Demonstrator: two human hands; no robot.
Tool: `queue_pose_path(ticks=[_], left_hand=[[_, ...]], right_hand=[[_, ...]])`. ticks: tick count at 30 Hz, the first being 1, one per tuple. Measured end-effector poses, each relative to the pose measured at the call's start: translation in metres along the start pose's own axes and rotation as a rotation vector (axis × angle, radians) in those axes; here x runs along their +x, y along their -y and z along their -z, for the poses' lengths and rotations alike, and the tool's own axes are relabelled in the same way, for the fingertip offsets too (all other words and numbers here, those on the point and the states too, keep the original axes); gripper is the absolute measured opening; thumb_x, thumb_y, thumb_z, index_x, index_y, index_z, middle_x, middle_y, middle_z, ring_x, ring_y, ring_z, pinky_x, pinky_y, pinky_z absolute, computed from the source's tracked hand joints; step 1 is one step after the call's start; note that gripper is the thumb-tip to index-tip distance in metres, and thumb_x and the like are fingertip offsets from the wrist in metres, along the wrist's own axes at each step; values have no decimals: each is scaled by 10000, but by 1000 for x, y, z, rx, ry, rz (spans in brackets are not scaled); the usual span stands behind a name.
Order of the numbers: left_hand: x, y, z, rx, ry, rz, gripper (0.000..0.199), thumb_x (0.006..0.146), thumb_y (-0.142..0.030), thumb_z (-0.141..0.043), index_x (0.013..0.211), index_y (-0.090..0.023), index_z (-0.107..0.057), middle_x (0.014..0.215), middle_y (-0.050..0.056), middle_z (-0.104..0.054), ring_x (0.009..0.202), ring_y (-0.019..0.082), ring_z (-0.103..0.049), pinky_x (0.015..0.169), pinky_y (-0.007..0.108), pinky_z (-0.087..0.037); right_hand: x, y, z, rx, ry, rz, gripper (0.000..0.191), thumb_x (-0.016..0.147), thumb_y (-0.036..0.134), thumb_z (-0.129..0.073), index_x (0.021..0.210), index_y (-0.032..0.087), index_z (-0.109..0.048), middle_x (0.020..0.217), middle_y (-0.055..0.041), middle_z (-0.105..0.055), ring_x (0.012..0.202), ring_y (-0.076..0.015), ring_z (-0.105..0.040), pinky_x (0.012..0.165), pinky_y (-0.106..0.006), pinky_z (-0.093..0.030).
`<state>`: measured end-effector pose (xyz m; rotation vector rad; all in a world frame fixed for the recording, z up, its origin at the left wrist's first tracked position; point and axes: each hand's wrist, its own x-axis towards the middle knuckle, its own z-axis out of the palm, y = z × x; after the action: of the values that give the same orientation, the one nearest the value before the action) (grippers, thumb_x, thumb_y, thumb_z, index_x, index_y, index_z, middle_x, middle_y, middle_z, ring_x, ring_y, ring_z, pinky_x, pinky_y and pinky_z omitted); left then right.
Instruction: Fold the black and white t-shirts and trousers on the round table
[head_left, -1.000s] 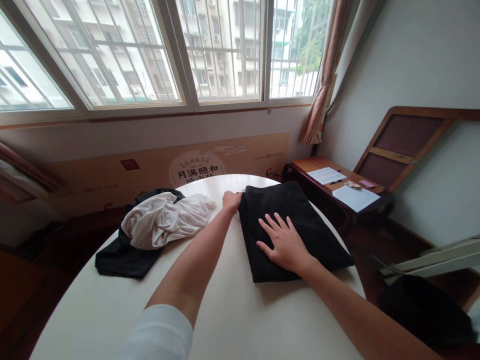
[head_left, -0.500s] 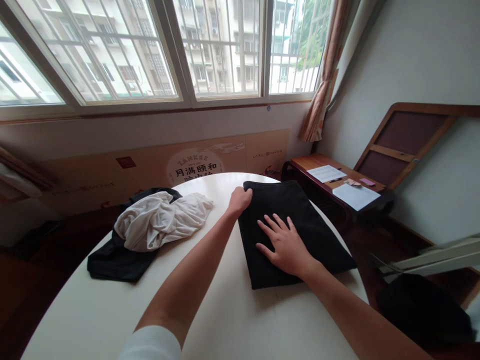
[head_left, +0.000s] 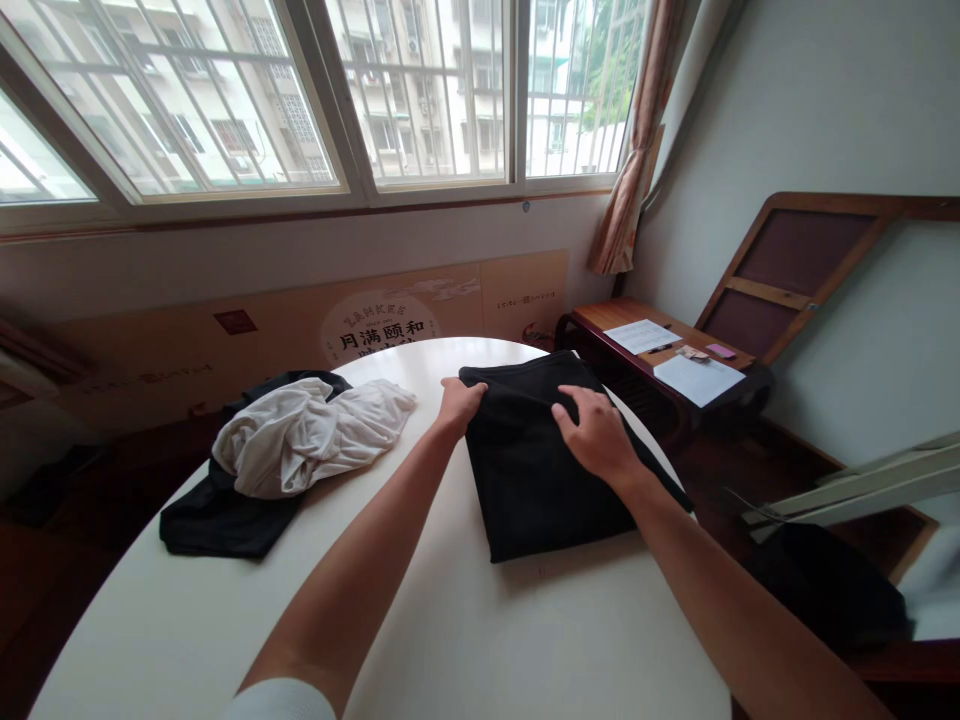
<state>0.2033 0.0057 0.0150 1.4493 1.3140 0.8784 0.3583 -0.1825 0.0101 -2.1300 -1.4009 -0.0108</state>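
A black cloth garment (head_left: 525,480), folded into a flat block, lies on the right half of a round white table (head_left: 450,640). My left hand (head_left: 462,404) pinches its far left corner between thumb and fingers. Over the far right part of the garment is my right hand (head_left: 596,430), its thumb and fingers apart and slightly bent, with the fingertips near or touching the cloth. What kind of garment it is does not show.
To the left, a crumpled pale grey garment (head_left: 300,440) rests on another black garment (head_left: 225,525). A low wooden table (head_left: 592,318) with white papers (head_left: 697,378) stands at the back right. Behind the round table are a printed cardboard panel (head_left: 285,330) and a barred window.
My right hand has slid away from me over the black garment, and its fingers are less spread and more bent. My left hand still grips the corner. The whole view has shifted slightly.
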Motion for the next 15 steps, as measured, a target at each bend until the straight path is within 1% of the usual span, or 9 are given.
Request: queue_pose_path(ticks=[1,3,5,6,8,9,11,13,15], left_hand=[[-2,-3,0,-3,-13,-2,602,854,-325,-771,1335,-106,-483,1116,152,-705,1019,255,-699,842,315,-546],[-10,-5,2,-3,-33,5,643,895,-378,-737,1391,-108,-429,1232,191,-679,1106,274,-684,893,333,-542],[-26,-2,6,8,-34,23,691,861,-448,-768,1374,-99,-463,1245,211,-679,1167,325,-664,914,364,-538],[-35,1,9,21,-8,23,695,816,-462,-806,1334,-102,-514,1204,199,-696,1172,349,-659,911,373,-537],[-56,6,17,44,124,-1,614,725,-431,-870,1206,-140,-624,1041,134,-728,1101,356,-675,860,368,-543],[-66,7,21,45,221,-17,538,704,-407,-878,1131,-162,-661,942,95,-721,1024,334,-688,812,353,-543],[-85,5,29,-13,389,-7,390,727,-402,-848,1003,-183,-681,794,40,-672,841,257,-679,703,310,-522],[-102,0,36,-100,457,86,359,787,-468,-795,946,-174,-663,747,26,-643,716,195,-638,620,276,-486],[-120,-1,42,-114,521,179,440,813,-545,-767,1008,-166,-659,809,47,-677,706,187,-645,580,263,-471]], right_hand=[[12,-9,3,-40,-10,-96,494,1047,407,-442,1449,154,-577,1456,-171,-626,1340,-338,-556,1113,-457,-429],[33,-24,6,-128,44,-242,531,1027,419,-496,1451,105,-557,1389,-211,-643,1287,-374,-579,1069,-468,-454],[45,-36,2,-185,106,-299,565,1006,444,-550,1430,69,-565,1362,-241,-631,1284,-397,-568,1053,-477,-461],[47,-40,-2,-199,116,-304,569,1002,452,-562,1417,62,-571,1365,-252,-615,1293,-403,-555,1052,-481,-459],[47,-46,-10,-216,101,-317,570,1008,467,-557,1408,62,-572,1391,-266,-574,1315,-409,-529,1054,-494,-454],[46,-48,-14,-222,95,-328,579,1014,477,-544,1419,64,-559,1405,-269,-555,1323,-411,-520,1055,-501,-453],[44,-52,-19,-223,95,-345,607,1020,505,-528,1445,72,-529,1425,-268,-531,1330,-414,-511,1058,-517,-452],[44,-55,-21,-212,110,-355,633,1020,527,-520,1470,82,-498,1447,-264,-512,1342,-420,-499,1067,-537,-448],[45,-57,-21,-199,128,-365,647,1021,544,-508,1485,95,-476,1467,-261,-497,1358,-421,-486,1075,-556,-442]])
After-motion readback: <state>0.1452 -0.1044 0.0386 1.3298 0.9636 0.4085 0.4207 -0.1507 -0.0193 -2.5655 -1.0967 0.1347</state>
